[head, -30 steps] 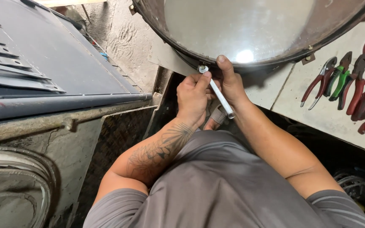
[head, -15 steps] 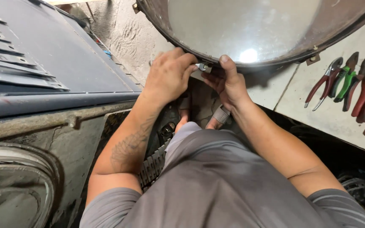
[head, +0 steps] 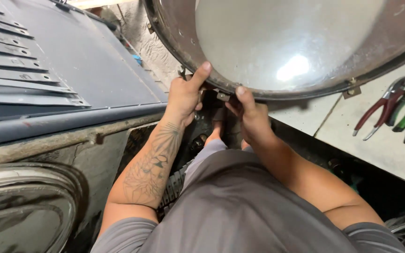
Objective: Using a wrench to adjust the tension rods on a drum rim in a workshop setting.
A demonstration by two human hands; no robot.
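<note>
Both hands close on the lower rim of a large round metal drum [head: 277, 42] with a shiny, reflective inside. The left hand [head: 183, 96] has its grip shut on the rim, thumb pressed along the edge. Just beside that grip, the right hand [head: 251, 112] pinches the rim at a small metal bracket [head: 222, 96]. Well right of both grips, red and green pliers [head: 390, 105] lie on the pale tabletop [head: 376, 145].

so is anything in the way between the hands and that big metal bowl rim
Nothing visible. The left hand already grips the rim of the metal bowl, thumb over its edge, and the right hand touches the rim at a small bracket.
</note>
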